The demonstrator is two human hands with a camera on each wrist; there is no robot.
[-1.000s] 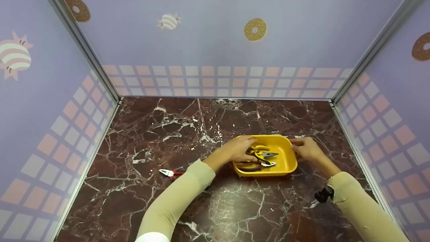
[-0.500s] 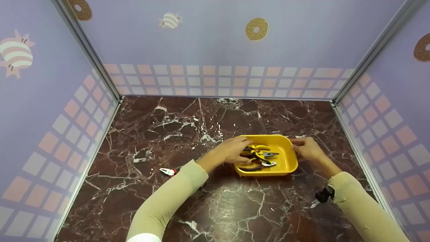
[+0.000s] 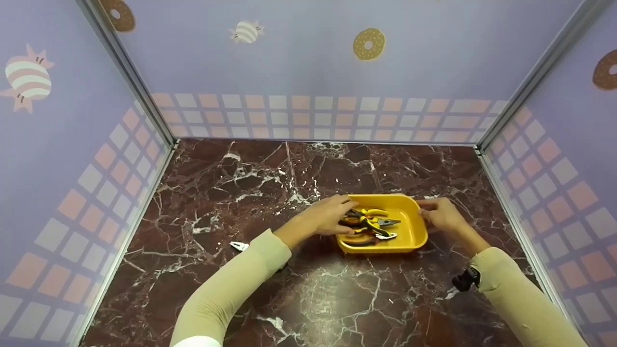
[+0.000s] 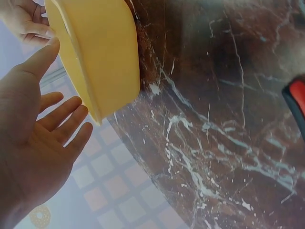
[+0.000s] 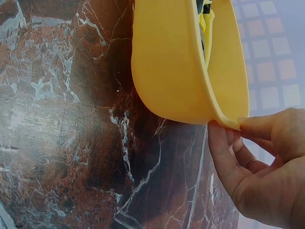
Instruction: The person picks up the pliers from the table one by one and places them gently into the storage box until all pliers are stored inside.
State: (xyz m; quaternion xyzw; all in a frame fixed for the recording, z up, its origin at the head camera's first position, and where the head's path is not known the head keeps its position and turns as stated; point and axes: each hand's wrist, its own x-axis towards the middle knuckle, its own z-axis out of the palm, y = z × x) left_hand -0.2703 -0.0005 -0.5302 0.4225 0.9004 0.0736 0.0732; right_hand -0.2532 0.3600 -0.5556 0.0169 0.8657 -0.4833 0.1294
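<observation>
A yellow plastic bin stands on the marbled surface with several pliers in it, among them yellow-and-black needle-nose pliers. My right hand pinches the bin's right rim between thumb and fingers, plain in the right wrist view. At the opposite end is my left hand, its fingers spread and loosely bent over the left rim. The left wrist view shows nothing held in that palm. Outside the bin, to the left, another pair of pliers lies mostly hidden under my left sleeve; a red-and-black handle shows in the left wrist view.
Patterned lilac panels close off the back and both sides. Dark red marbled tabletop extends around the bin. A small black device is strapped at my right wrist.
My left hand has drawn back leftward from over the pliers to the bin's left rim, and its sleeve now covers more of the loose pliers. My right hand stays at the right rim.
</observation>
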